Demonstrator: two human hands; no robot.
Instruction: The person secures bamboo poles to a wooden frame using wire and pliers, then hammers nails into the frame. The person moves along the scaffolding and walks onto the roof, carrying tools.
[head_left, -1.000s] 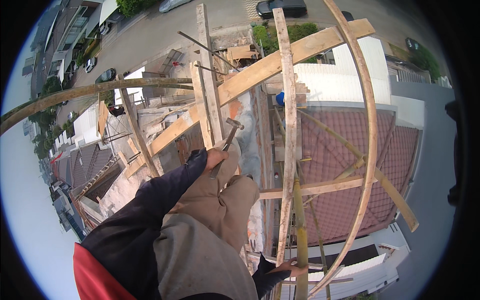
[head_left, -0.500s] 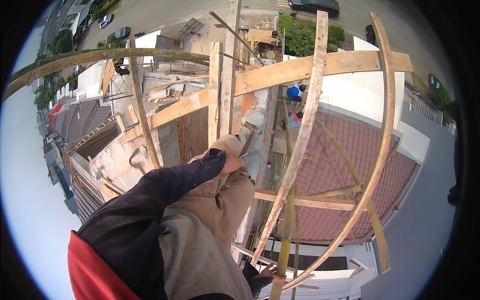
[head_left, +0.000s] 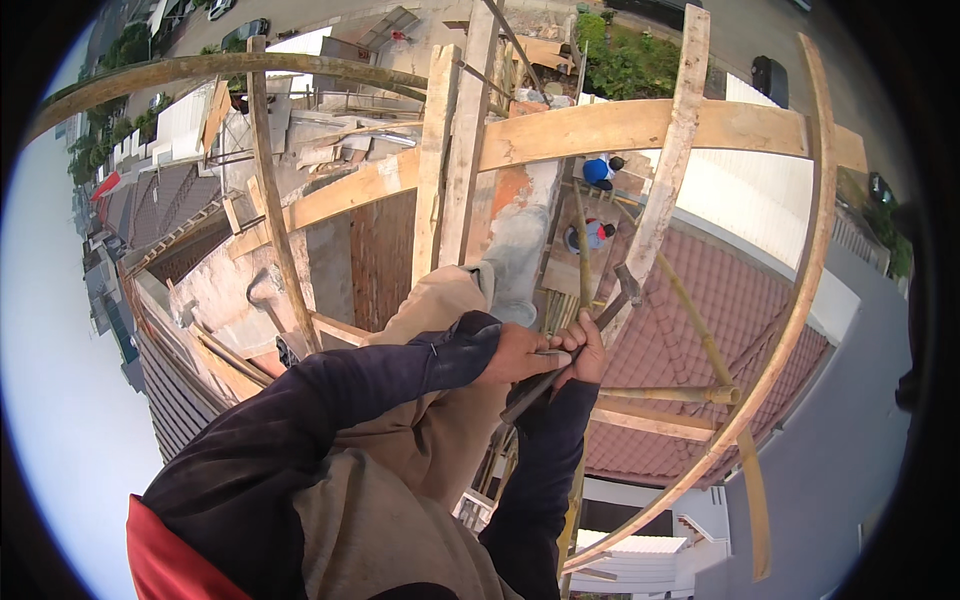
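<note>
The mid-handle of the dark metal-headed hammer (head_left: 628, 284) is covered by the bare right hand (head_left: 584, 348); the red cloth (head_left: 172, 560) is cut by the lower edge; the distant person in blue (head_left: 597, 173) is rendered too small for detail.

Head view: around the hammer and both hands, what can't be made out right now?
Hammer handle, head view: middle hidden by the fingers of the right hand.
Left hand, head view: fingers overlap the other hand's, so its grip can't be told.
Two people below, head view: too small to show what their hands do.
Tall wooden post, head view: top cut off by the upper edge.
</note>
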